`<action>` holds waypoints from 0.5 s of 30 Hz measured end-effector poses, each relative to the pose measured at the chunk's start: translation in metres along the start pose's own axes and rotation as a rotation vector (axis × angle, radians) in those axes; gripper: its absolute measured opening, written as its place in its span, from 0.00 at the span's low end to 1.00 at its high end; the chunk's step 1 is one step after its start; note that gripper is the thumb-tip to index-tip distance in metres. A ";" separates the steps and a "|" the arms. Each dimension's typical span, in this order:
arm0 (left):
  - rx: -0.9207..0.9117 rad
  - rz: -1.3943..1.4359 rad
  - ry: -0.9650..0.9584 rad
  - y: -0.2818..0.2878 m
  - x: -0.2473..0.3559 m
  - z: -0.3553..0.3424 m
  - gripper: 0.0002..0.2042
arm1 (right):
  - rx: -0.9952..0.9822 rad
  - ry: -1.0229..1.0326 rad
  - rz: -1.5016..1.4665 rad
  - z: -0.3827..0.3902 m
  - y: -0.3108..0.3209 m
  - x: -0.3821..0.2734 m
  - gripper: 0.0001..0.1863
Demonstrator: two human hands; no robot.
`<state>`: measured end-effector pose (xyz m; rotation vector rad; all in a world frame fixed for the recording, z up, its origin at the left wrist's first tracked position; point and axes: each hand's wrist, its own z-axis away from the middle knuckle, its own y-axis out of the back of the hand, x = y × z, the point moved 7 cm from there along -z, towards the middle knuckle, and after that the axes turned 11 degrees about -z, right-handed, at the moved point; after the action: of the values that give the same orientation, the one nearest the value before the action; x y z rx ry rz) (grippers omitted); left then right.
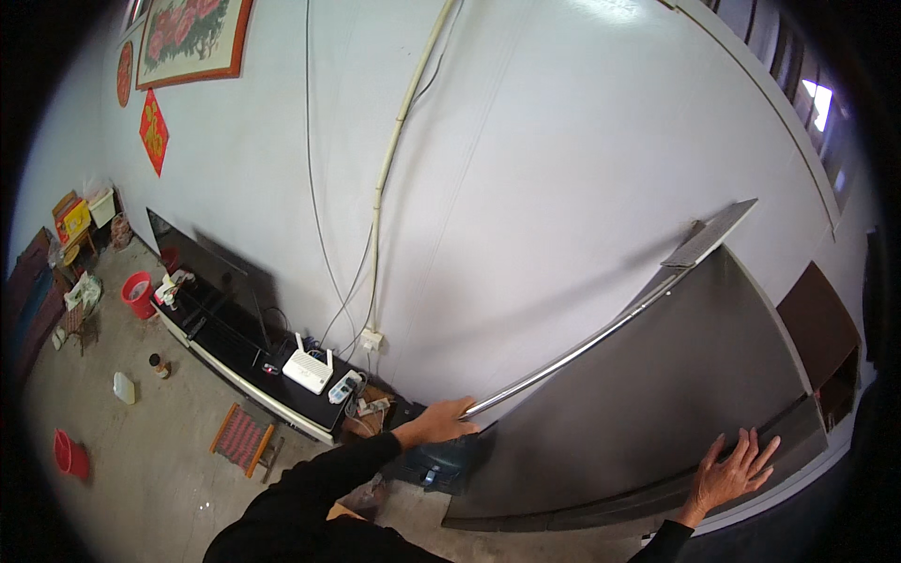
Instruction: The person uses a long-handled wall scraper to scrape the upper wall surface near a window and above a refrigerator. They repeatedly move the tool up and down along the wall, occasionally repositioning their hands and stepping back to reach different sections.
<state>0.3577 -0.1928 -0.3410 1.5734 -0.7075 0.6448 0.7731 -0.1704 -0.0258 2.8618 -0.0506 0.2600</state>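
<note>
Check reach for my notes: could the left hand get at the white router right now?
Probably not: the left hand appears to grip the metal tube, though the white router nearby sits uncovered.

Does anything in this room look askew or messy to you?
The flat gray plate at the far end of the silver pole juts out slantwise near the large dark panel's top. Loose cables also hang down the wall, tangling untidily beside the power strip.

We see a pale wall (535,141) with one framed flower picture (186,39) at the upper left. Along this wall stands a low, black-topped cabinet (228,345). On the grey floor (160,460) we notice a woven stool (242,437), and at upper right a bright patch of light (819,103).
</note>
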 end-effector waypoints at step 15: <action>0.207 0.374 0.141 0.009 -0.052 0.097 0.13 | 0.006 0.247 0.289 0.010 -0.042 0.065 0.21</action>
<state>0.3175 -0.2860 -0.3850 1.5763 -0.8587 1.1238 0.8417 -0.1337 -0.0344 2.7978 -0.4160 0.6690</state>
